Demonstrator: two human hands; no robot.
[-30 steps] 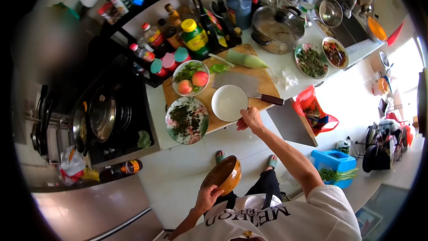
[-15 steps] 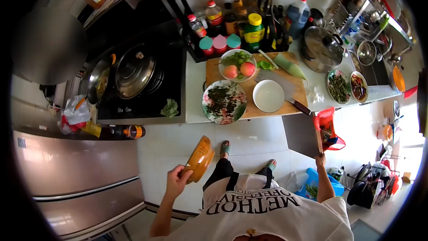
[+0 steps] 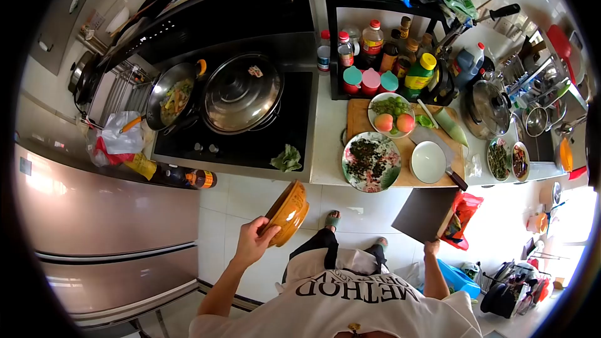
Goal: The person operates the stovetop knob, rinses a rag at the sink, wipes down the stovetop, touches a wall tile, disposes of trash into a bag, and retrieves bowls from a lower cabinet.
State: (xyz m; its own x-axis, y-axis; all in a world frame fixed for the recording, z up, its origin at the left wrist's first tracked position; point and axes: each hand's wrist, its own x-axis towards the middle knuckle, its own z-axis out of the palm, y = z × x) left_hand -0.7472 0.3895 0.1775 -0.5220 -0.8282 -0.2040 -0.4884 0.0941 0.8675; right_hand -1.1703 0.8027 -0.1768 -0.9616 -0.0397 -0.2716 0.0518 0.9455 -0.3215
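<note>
My left hand [image 3: 255, 239] grips the rim of a brown bowl [image 3: 290, 214], which is tilted on its side over the floor. Low on the right, my right hand [image 3: 432, 247] touches the edge of an open drawer [image 3: 426, 214] with a red bag [image 3: 462, 219] at its side; its fingers are too small to make out. On the cutting board [image 3: 359, 112] stand a white bowl [image 3: 428, 162], a fruit bowl [image 3: 374, 104] and a cleaver [image 3: 456, 178]. A plate of chopped dark food [image 3: 371, 161] overlaps the board's left front edge.
A lidded pan [image 3: 243, 94] and a wok with food [image 3: 172, 97] sit on the stove [image 3: 250, 150], near a green leaf [image 3: 287, 158]. Bottles [image 3: 372, 40] fill a black rack. A pot [image 3: 487, 109] and two filled dishes stand at the right. The fridge [image 3: 113, 213] is at the left.
My right hand has left the white bowl and moved down to the drawer's edge. My left hand has carried the brown bowl left and up. The view has shifted toward the stove.
</note>
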